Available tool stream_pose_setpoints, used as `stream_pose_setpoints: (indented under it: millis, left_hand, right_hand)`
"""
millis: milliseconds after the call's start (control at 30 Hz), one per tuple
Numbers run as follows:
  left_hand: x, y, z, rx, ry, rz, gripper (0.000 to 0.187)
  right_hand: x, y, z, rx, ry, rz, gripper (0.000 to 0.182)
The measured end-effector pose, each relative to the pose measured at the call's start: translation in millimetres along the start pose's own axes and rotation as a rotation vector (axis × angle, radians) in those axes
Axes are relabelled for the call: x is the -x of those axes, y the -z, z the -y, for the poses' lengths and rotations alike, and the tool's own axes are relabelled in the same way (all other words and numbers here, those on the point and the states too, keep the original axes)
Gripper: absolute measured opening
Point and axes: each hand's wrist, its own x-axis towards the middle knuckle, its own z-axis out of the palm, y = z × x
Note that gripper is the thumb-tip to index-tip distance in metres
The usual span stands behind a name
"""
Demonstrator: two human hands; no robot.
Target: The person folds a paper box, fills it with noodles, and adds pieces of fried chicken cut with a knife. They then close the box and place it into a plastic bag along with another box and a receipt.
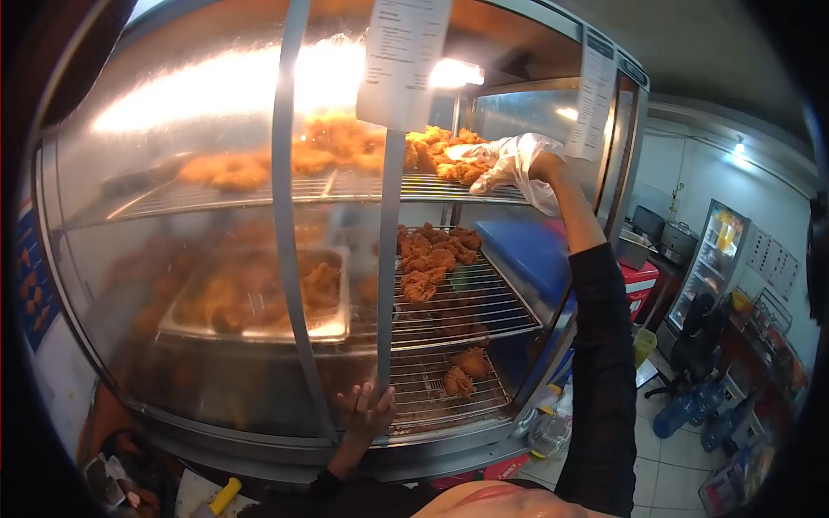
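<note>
My right hand (515, 166), in a clear plastic bag or glove, reaches through the open right side of a glass food warmer. Its covered fingers close around a piece of fried chicken (464, 172) on the upper wire rack (423, 187). More fried chicken lies heaped beside it, partly behind fogged glass. Low down, my bare left hand (364, 414) rests with fingers spread against the bottom of the sliding door's metal edge (388, 302). The plastic partly hides the right fingers.
Fried chicken pieces (425, 263) sit on the middle rack, two more (466, 371) on the bottom rack. A metal tray (341, 302) stands behind the glass. Paper sheets (404, 60) hang on the warmer's front. Blue water jugs (678, 419) and a drinks fridge (710, 259) stand right.
</note>
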Motion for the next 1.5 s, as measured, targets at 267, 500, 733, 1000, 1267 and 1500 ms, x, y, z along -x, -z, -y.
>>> stream_pose_setpoints:
  millis: [267, 500, 733, 1000, 1267, 1500]
  left_hand:
    - [4.7, 7.7, 14.3, -0.005, -0.017, 0.009, 0.035]
    - [6.9, 9.6, 13.4, -0.01, -0.014, 0.022, 0.034]
    - [6.2, 9.9, 14.4, 0.002, -0.029, 0.007, 0.034]
    - [7.0, 9.7, 11.8, 0.0, -0.02, 0.024, 0.033]
    - [-6.5, -2.0, -16.2, -0.028, 0.012, 0.005, 0.035]
    - [-18.1, -31.5, -85.9, -0.005, 0.018, 0.048, 0.035]
  right_hand:
    - [-23.8, -5.5, -17.0, -0.321, -0.011, 0.099, 0.029]
    - [-22.6, -4.0, -29.6, -0.597, 0.055, -0.103, 0.031]
    - [-14.9, 6.8, -38.6, -0.708, 0.095, -0.17, 0.033]
    - [-2.1, 0.3, -48.0, -0.745, 0.121, -0.195, 0.035]
    - [77.7, 6.6, -37.6, -0.564, 0.497, -0.451, 0.036]
    - [197.9, 1.1, 1.9, -0.809, 0.255, -0.307, 0.03]
